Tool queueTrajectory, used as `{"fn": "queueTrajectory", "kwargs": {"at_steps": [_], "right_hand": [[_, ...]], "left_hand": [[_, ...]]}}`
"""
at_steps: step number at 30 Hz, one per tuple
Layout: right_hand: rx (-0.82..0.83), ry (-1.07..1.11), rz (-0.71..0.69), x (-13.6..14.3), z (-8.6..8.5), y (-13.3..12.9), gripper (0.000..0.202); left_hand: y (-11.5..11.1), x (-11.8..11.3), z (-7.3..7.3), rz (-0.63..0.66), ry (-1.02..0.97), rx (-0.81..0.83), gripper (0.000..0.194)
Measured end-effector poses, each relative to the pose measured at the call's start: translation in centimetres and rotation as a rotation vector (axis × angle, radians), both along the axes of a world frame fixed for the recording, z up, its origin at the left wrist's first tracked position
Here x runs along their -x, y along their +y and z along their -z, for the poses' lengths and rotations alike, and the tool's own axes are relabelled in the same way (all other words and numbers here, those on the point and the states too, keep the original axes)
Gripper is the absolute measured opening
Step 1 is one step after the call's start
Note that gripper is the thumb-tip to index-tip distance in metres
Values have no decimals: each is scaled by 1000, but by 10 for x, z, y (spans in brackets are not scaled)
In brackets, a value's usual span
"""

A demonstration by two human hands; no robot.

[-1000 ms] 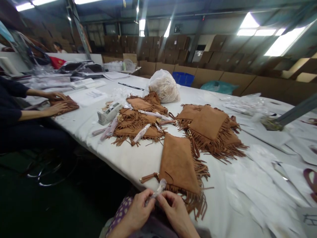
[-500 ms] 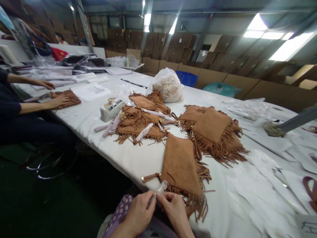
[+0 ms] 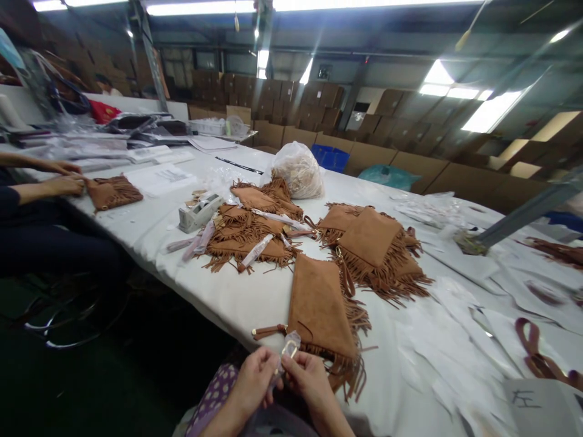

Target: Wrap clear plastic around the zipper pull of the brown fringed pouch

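Observation:
Between my two hands, at the table's front edge, is a small metal clasp in clear plastic wrap (image 3: 290, 346). My left hand (image 3: 256, 377) pinches the wrap from the left. Fingers of my right hand (image 3: 310, 377) close on it from the right, just below the clasp. Just beyond them a brown suede fringed pouch (image 3: 321, 303) lies flat, its strap with a gold tip pointing left. More brown fringed pouches (image 3: 371, 237) are piled behind it. Another heap of fringed pouches (image 3: 252, 233) with plastic-wrapped straps lies to the left.
A grey tape dispenser (image 3: 200, 212) stands left of the heap, and a stuffed clear bag (image 3: 298, 170) behind it. At the far left another person's hands (image 3: 68, 179) touch a fringed pouch (image 3: 113, 192). White sheets and a metal post (image 3: 528, 209) are at the right.
The view has tilted up and shifted right. The clasp now shows more clearly between my hands. At the left, the other person's hands have moved off the pouch's middle to its left end.

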State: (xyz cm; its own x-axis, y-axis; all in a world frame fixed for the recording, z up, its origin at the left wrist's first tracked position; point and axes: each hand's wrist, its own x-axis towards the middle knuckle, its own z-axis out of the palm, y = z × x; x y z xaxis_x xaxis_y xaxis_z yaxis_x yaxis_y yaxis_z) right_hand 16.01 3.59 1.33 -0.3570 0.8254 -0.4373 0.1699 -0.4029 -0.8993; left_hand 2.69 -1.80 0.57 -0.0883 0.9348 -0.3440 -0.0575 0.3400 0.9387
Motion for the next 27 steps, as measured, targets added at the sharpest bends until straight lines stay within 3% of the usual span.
{"fn": "queueTrajectory", "kwargs": {"at_steps": [2,5,7,11,16,19,22,24,27], "right_hand": [[-34,-28,-7,0,3,-1,56],[-79,-29,-24,0,5,-2,57],[-108,-30,-33,0,5,-2,56],[-141,-95,-64,-6,-2,-1,57],[-326,-343,152,-29,-20,-6,53],[-205,-200,175,-32,-25,-14,54],[-17,48,114,-17,-23,-22,83],[70,205,134,-2,-18,-24,94],[183,418,244,13,-10,-25,101]], "left_hand": [[-2,1,-8,-61,161,-54,36],[-2,4,-21,-1,322,-213,24],[0,4,-23,24,260,-188,24],[9,3,-9,-51,-77,86,36],[14,3,-6,-115,-103,129,33],[9,-2,-14,-114,74,27,26],[3,-7,-21,-70,235,-94,22],[1,-9,-23,-50,218,-115,21],[2,-10,-23,-34,23,-70,25]]}}
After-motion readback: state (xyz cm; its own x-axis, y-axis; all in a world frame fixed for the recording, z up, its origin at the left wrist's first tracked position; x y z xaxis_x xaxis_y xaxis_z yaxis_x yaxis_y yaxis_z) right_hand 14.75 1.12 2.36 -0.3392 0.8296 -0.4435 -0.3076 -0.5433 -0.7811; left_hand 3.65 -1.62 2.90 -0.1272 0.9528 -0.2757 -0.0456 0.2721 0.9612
